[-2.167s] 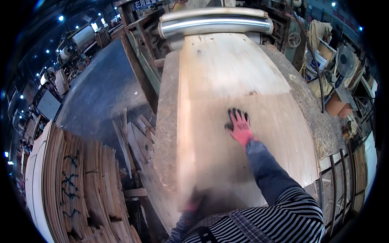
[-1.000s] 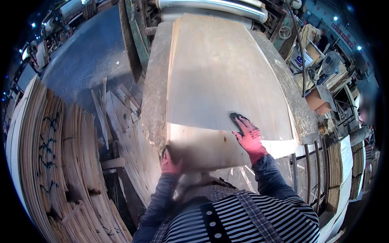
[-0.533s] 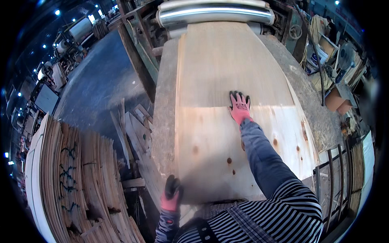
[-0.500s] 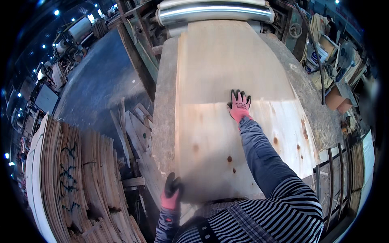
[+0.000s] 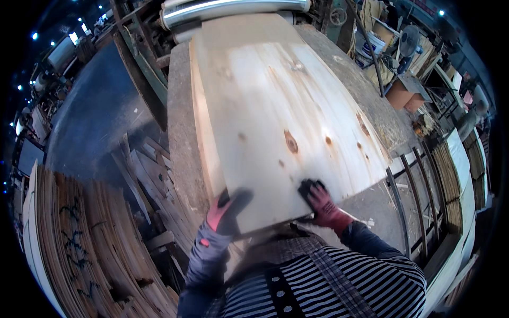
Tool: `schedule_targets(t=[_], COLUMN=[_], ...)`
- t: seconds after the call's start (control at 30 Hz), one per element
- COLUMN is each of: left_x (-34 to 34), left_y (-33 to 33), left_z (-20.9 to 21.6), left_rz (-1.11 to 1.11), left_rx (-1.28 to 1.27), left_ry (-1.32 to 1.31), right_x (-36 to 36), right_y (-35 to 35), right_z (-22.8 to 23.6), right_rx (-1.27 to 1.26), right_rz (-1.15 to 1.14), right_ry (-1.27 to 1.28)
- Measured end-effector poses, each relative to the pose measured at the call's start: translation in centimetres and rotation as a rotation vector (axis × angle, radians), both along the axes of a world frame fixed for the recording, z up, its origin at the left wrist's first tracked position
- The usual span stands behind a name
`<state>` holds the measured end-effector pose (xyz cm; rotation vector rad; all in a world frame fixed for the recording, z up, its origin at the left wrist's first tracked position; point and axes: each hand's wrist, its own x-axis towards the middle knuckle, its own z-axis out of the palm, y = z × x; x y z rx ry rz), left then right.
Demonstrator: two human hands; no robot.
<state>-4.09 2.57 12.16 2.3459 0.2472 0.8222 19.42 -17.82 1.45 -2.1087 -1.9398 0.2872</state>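
Observation:
A large pale wood veneer sheet (image 5: 265,122) with brown knots lies lengthwise on the worn table, on top of other sheets. My left hand (image 5: 221,213), in a pink and black glove, is closed on its near left corner; its fingers are blurred and dark against the wood. At the near right edge, my right hand (image 5: 322,205) in a matching glove grips the sheet, dark fingers over its upper face and the thumb hidden. Beyond the sheet's far end, a shiny metal roller (image 5: 238,13) spans the machine. A paler sheet edge (image 5: 201,111) sticks out along the left.
Stacked veneer sheets (image 5: 106,238) stand at the lower left, beside loose wood offcuts (image 5: 148,169). On the right are a metal rack (image 5: 419,196), another veneer stack (image 5: 448,185), a cardboard box (image 5: 405,93) and a fan (image 5: 409,41). The table's worn surface (image 5: 339,63) shows along the right.
The top sheet has slid farther toward the roller. My right hand has come back from its middle to the near edge, and my left hand has closed on the corner. The view has shifted right.

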Motion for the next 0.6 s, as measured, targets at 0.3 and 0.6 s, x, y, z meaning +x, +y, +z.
schedule_targets(t=[0.3,0.6], left_x=[-6.6,-5.1], left_y=[-5.8,-1.2], left_z=[0.1,-9.8], left_rz=[-0.19,0.434], left_rx=[-1.462,-0.351], left_ry=[-0.037,0.137], right_x=[-4.0,0.1], right_y=[-10.4,2.2], right_z=[2.5,3.2], right_rx=[0.311,0.212], right_rz=[-0.182,-0.179], right_ry=[-0.027,-0.1])
